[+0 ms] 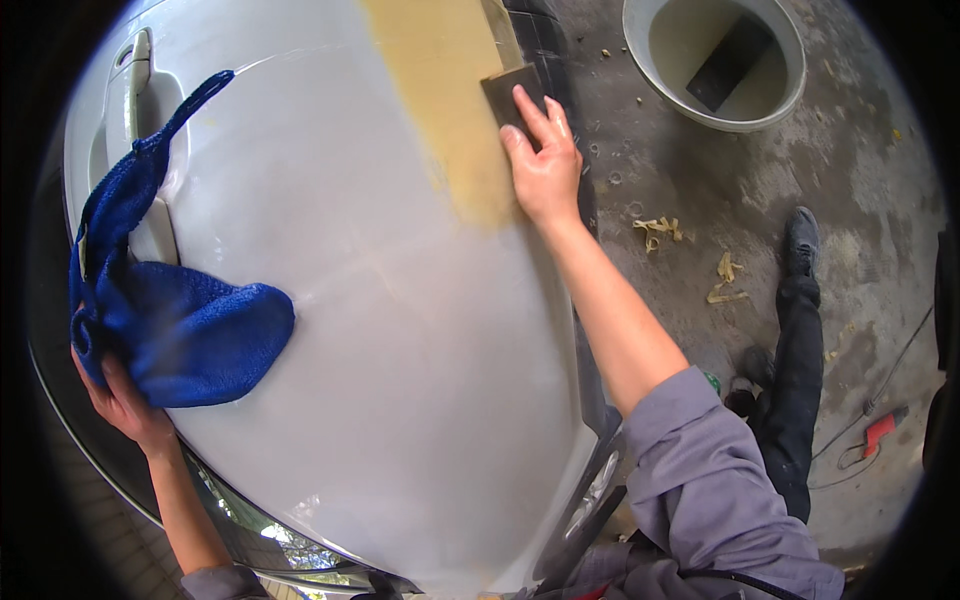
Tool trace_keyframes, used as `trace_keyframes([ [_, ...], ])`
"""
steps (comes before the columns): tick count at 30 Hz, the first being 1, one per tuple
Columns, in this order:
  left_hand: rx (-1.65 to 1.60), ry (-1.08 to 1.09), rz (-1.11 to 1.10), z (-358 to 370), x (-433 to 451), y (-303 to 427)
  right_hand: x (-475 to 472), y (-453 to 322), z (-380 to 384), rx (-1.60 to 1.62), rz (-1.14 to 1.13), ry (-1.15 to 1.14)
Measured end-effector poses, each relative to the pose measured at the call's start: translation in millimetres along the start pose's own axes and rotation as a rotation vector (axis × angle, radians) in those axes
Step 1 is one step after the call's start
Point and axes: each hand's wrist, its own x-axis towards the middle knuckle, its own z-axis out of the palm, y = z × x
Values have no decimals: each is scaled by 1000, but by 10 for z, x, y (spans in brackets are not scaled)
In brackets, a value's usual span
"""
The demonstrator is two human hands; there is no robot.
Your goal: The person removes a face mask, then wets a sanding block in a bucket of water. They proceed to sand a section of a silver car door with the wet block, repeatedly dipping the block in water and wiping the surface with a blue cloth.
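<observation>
A light silver car body panel [360,330] fills the middle of the view, with a yellowish filler patch [442,112] along its upper right part. At that patch's right edge, my right hand [547,161] presses a dark rectangular sanding block [501,90] against the panel, fingers spread over it. On the far left my left hand [124,401] grips the lower edge of a blue microfiber cloth [217,341], which drapes over the panel and partly covers the door handle [139,67]. Part of the left hand's fingers is hidden by the cloth.
A white bucket [796,75] of cloudy water with a dark block [731,64] in it stands on the concrete floor at upper right. Torn masking tape [660,227], my leg and shoe [802,240], a cable and a red tool [879,431] are on the right.
</observation>
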Motion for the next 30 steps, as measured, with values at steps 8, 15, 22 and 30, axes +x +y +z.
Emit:
trace_keyframes([
  [8,-38,23,-17,25,24,-28,155,-42,41,-30,-21,17],
  [15,24,-22,-4,-42,-1,59,-818,-283,-108,28,-97,-79],
  [22,-14,-19,-9,19,1,39,-133,-49,-1,-57,-62,9],
  [30,-42,3,-10,31,32,-1,129,93,56,-7,-46,33],
])
